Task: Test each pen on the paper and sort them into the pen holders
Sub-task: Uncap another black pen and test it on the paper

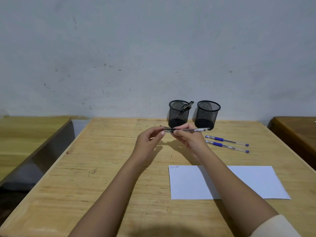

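A black pen (189, 129) is held level above the table (102, 151), just before the holders. Its barrel is pinched by the right hand (189, 139) and its cap end by the left hand (147, 142), presumably for capping or uncapping. One pen is leaned in the left holder (177, 117). Blue pens (225, 140) and paper (239, 182) are kept rightward, so open room is left on the other side.

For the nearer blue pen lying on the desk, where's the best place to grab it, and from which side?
Pinch the nearer blue pen at its blue grip section, from above on its near side: it lies flat, with the other blue pen close behind it.
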The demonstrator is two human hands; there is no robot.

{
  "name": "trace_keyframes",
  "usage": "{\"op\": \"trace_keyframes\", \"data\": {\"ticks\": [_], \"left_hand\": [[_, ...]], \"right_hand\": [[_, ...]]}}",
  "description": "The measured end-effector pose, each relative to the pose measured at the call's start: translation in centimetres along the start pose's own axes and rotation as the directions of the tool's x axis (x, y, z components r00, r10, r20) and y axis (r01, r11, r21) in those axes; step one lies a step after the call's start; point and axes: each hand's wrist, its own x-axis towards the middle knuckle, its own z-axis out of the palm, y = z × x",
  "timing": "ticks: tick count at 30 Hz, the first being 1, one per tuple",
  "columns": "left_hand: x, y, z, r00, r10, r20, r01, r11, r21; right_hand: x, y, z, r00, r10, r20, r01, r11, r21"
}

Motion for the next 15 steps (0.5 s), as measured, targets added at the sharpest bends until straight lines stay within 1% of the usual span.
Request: {"op": "trace_keyframes", "data": {"ticks": [2, 4, 9, 12, 15], "left_hand": [[0.2, 0.5, 0.1, 1.0, 0.025, -0.002, -0.025, 0.999, -0.048], [0.3, 0.7, 0.0, 0.998, 0.054, 0.011, -0.053, 0.997, -0.049], [0.1, 1.2, 0.2, 0.996, 0.077, 0.045, -0.075, 0.996, -0.056], [-0.1, 1.7, -0.1, 0.995, 0.084, 0.05, -0.083, 0.996, -0.009], [-0.3, 2.3, -0.5, 0.987, 0.117, 0.108, -0.129, 0.986, 0.109]], "right_hand": [[-0.5, -0.3, -0.2, 1.0, -0.008, 0.017, 0.007, 0.999, 0.045], [-0.9, -0.5, -0.3, 0.999, -0.026, 0.031, 0.024, 0.998, 0.055], [-1.5, -1.0, -0.1, 0.992, -0.091, 0.084, 0.092, 0.996, -0.015], [-1.8, -1.5, -0.4, 0.99, -0.103, 0.093, 0.108, 0.993, -0.053], [-1.9, -1.5, -0.7, 0.991, -0.092, 0.099, 0.101, 0.991, -0.088]]}}
